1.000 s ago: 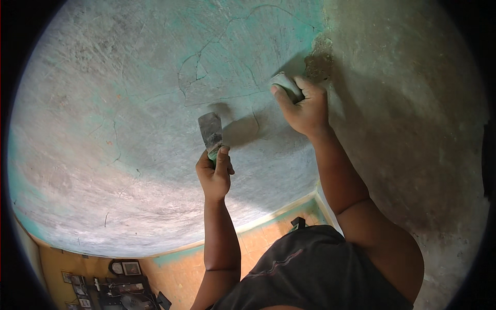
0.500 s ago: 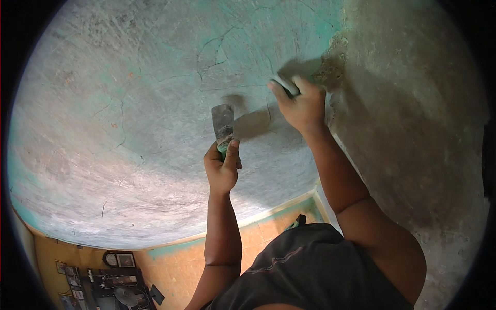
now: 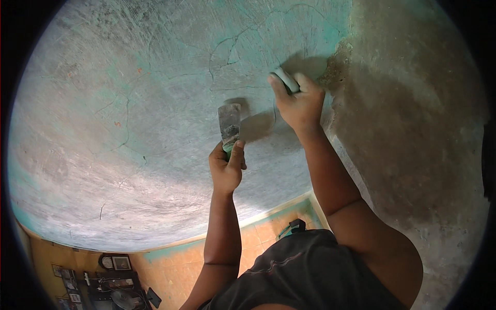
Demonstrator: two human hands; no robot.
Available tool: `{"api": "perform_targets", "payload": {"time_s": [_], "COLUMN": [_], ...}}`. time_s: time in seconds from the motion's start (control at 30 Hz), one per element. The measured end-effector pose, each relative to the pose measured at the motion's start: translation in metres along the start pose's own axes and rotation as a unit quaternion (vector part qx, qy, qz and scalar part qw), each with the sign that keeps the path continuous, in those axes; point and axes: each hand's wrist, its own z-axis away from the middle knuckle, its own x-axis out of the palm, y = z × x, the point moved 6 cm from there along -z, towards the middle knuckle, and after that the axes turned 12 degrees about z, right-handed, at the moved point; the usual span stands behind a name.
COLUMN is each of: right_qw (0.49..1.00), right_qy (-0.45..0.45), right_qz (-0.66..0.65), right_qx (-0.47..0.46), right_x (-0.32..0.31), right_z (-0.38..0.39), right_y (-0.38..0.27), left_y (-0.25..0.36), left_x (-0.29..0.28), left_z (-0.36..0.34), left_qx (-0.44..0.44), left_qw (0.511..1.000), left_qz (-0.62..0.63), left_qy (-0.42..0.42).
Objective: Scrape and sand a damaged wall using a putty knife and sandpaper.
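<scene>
Our right hand (image 3: 304, 102), clutching a pale-grey block (image 3: 287, 80), has shifted leftward from the crumbled brown edge (image 3: 338, 70); our left hand (image 3: 226, 168) grips a green-handled metal scraper (image 3: 229, 120), open room leftward.

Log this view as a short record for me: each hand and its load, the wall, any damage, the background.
left hand: grips a scraper by its green handle
right hand: holds a small pale block; wall contact unclear
wall: worn, green and grey
damage: thin cracks; chipped patch up and right of the right hand
background: fan, lower left
</scene>
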Motion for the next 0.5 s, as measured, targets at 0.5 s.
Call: {"api": "perform_targets", "payload": {"time_s": [0.5], "right_qw": [0.997], "right_qy": [0.022], "right_qz": [-0.029], "right_qx": [0.063], "right_x": [0.007], "right_z": [0.000], "right_y": [0.001], "left_y": [-0.007], "left_x": [0.007], "left_z": [-0.007], "left_qx": [-0.023], "left_qw": [0.999], "left_qz": [0.009], "left_qy": [-0.040]}}
